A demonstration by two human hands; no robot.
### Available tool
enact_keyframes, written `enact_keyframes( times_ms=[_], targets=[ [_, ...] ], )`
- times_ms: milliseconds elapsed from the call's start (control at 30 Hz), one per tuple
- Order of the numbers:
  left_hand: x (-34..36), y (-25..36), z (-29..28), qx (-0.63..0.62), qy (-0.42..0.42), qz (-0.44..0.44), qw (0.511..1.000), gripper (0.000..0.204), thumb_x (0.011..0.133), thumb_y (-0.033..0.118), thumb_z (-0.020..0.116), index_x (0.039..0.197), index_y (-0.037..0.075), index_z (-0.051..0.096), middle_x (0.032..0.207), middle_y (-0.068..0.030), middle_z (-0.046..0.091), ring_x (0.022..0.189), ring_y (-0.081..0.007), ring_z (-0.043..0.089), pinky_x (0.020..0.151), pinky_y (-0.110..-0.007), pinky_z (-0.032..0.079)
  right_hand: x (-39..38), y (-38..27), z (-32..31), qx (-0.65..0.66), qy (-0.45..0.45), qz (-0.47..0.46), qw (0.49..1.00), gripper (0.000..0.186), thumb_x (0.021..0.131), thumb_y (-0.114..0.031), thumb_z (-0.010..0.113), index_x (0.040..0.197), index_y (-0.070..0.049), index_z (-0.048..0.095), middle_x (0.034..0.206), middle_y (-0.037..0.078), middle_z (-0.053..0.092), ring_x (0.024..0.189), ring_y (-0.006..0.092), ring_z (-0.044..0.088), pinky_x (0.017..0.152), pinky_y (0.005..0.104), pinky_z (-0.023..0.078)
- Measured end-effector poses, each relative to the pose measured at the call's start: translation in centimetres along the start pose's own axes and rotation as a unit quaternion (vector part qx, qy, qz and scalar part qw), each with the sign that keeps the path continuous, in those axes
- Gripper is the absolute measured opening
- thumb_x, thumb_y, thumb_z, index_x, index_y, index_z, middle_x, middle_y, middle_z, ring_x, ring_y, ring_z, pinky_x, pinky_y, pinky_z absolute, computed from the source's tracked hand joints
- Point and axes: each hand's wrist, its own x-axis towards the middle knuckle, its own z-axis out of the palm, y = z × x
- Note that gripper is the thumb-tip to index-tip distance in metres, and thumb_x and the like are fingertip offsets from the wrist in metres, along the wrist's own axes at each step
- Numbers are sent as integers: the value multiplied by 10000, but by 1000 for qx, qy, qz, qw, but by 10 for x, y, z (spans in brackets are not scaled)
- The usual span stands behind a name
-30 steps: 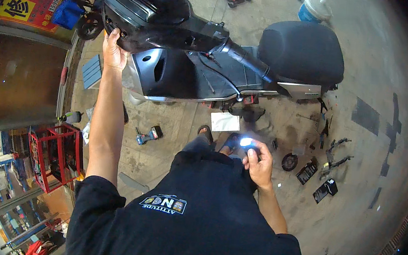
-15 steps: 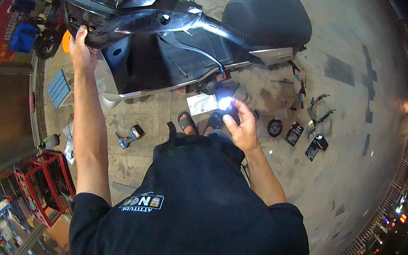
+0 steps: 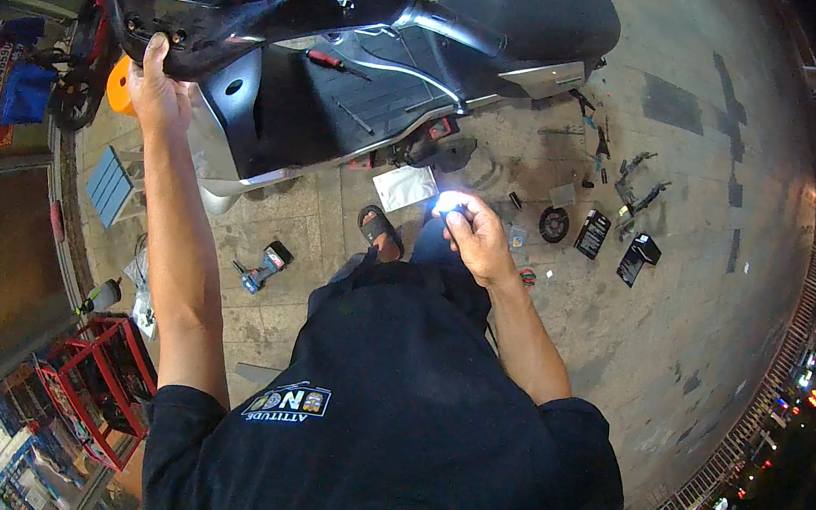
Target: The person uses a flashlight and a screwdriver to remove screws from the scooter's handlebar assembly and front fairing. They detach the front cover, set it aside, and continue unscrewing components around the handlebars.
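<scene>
My left hand grips the lower front of a glossy black scooter body panel, its thumb beside small fittings and an orange object just behind it. In my right hand, held low in front of my body, is a small lit flashlight with a bright white glow. A red-handled screwdriver lies on the scooter's black floorboard, below a curved tube. The dark seat is at the back right.
On the pavement are a cordless drill, a white packet, a black wheel, metal brackets and black tool cases. A red rack stands lower left; a railing and street lights line the right edge.
The view has shifted, putting the scooter farther left and higher in the picture. My left hand stays on the panel; the flashlight sits higher in the picture. The screwdriver now shows on the floorboard.
</scene>
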Motion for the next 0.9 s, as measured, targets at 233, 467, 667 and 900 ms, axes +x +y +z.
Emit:
enact_keyframes(
  times_ms=[233, 467, 667, 900],
  targets=[
    [-1, -1, -1, 52, -7, 10, 999, 407, 884, 218, 733, 1213, 55, 555, 1089, -80, 670, 908, -202, 697, 716, -310, 603, 11, 41, -18, -115, 31, 34, 992, 221, 979, -62, 540, 1176, -54, 639, 925, 0, 647, 710, 59, 519, 617, 218, 452],
    [-6, 0, 1, 20, -5, 20, 1000, 408, 902, 235, 716, 1234, 71, 546, 1054, -60, 673, 863, -183, 682, 649, -294, 568, 4, 81, -58, -105, 59, 89, 989, 215, 968, -73, 572, 1171, -36, 634, 943, 8, 666, 732, 69, 541, 620, 224, 454],
    [-4, 5, -14, 77, -28, -42, 996, 425, 939, 268, 633, 1269, 27, 514, 1120, -110, 641, 996, -261, 677, 795, -398, 585, 24, 72, -97, -41, 111, 150, 982, 253, 964, -84, 597, 1203, -6, 625, 940, 16, 679, 796, 86, 585, 702, 249, 481],
    [-4, 0, -44, 26, -24, -68, 997, 525, 949, 371, 609, 1349, 43, 515, 1280, -110, 616, 1111, -283, 643, 883, -434, 561, 108, 65, -171, -103, 109, 16, 989, 296, 961, -116, 596, 1251, -61, 616, 905, -10, 652, 691, 51, 530, 567, 217, 445]
  ],
)
